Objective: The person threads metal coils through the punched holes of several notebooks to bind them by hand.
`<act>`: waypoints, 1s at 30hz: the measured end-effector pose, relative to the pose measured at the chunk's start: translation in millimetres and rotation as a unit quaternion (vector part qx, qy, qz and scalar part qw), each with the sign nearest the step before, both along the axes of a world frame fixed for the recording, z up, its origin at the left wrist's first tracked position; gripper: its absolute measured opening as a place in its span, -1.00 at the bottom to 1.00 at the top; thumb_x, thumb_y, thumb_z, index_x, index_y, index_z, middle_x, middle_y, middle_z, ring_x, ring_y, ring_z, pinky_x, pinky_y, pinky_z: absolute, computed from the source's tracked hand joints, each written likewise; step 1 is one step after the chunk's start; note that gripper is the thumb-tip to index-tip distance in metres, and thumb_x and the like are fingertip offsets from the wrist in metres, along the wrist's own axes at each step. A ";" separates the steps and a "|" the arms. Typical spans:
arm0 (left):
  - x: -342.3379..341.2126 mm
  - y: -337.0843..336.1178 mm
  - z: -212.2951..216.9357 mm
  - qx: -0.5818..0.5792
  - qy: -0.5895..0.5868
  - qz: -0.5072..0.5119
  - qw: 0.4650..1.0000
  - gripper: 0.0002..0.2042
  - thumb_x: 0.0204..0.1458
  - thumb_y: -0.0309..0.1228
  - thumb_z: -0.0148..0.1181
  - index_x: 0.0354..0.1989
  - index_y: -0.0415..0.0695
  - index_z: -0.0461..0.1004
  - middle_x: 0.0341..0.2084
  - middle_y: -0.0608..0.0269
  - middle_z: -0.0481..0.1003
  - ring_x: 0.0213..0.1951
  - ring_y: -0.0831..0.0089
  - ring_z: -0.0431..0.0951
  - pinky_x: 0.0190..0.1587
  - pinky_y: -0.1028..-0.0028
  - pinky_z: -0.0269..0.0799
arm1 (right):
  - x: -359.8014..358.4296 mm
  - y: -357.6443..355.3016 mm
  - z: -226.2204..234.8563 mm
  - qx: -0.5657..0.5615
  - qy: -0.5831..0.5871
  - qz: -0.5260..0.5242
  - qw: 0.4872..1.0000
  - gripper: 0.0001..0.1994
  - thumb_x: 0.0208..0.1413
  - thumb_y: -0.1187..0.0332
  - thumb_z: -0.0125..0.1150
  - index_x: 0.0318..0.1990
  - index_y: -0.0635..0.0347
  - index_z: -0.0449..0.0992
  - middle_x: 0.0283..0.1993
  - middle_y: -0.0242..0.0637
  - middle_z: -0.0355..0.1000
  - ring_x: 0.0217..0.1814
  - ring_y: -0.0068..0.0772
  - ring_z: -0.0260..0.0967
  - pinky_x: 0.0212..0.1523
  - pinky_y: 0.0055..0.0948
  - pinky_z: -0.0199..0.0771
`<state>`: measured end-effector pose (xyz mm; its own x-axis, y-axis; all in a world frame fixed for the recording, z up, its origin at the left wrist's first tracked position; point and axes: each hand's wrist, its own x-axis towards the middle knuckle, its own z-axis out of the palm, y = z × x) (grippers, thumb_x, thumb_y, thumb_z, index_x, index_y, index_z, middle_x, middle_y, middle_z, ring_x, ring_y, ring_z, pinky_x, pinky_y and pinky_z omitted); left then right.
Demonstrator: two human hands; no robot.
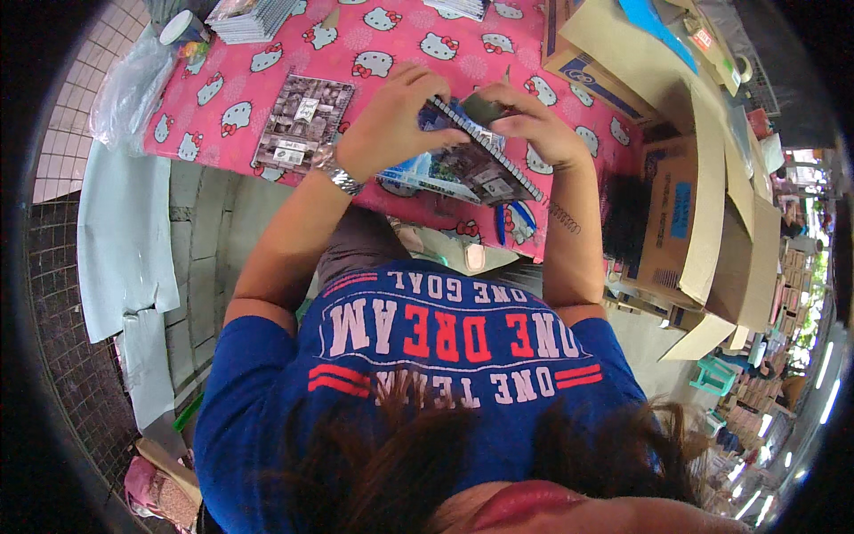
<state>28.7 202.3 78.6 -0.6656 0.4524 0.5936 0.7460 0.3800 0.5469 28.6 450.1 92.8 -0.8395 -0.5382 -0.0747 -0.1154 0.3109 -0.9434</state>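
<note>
My left hand (391, 120) and my right hand (529, 120) both grip a spiral-bound notebook (471, 160) with a dark photo cover, held tilted just above the pink cartoon-cat tablecloth (258, 98). The wire spiral runs along its upper right edge. A wristwatch (336, 171) is on my left wrist. Under the held notebook lie other notebooks with blue covers (414, 178). Another spiral notebook (302, 125) with a grey photo cover lies flat on the cloth to the left of my left hand.
A stack of notebooks (249, 18) and a tape roll (182, 27) sit at the table's far left. Open cardboard boxes (685, 214) stand to the right. A clear plastic bag (129, 89) hangs off the left edge. Tiled floor lies below left.
</note>
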 end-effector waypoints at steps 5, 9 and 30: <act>-15.2 -22.3 -7.5 -0.034 -0.062 -0.018 0.997 -0.63 -0.20 -0.29 0.46 -0.23 -0.16 0.49 -0.38 0.20 0.47 -0.27 0.25 0.49 -0.20 0.34 0.42 | -12.8 -22.4 13.9 0.013 -0.038 0.047 0.998 -0.20 -0.14 -0.18 0.20 0.09 0.38 0.41 0.13 -0.12 0.36 0.21 -0.25 0.31 0.28 -0.28 0.19; -11.7 -19.1 -1.4 -0.008 -0.176 -0.045 0.983 -0.65 -0.15 -0.32 0.45 -0.22 -0.17 0.49 -0.41 0.27 0.48 -0.39 0.40 0.50 -0.32 0.45 0.42 | -17.3 -19.6 -4.6 -0.368 -0.110 0.156 0.910 -0.33 -0.09 -0.03 0.23 0.10 0.31 0.44 0.15 -0.17 0.35 0.22 -0.28 0.27 0.26 -0.30 0.18; -12.8 -16.3 -30.0 0.118 -0.222 0.016 0.968 -0.72 -0.02 -0.45 0.38 -0.19 -0.16 0.40 -0.50 0.36 0.41 -0.50 0.64 0.42 -0.48 0.55 0.37 | -9.1 47.5 -71.7 -0.028 -0.056 -0.367 0.928 -0.49 0.04 0.10 0.27 0.06 0.26 0.51 0.08 -0.13 0.42 0.07 -0.31 0.37 0.18 -0.35 0.25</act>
<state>16.0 185.9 48.6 -0.8905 0.3140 0.3292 0.4068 0.2255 0.8853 19.5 497.6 21.2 -0.9702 0.1700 -0.1726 0.2078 0.2180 -0.9536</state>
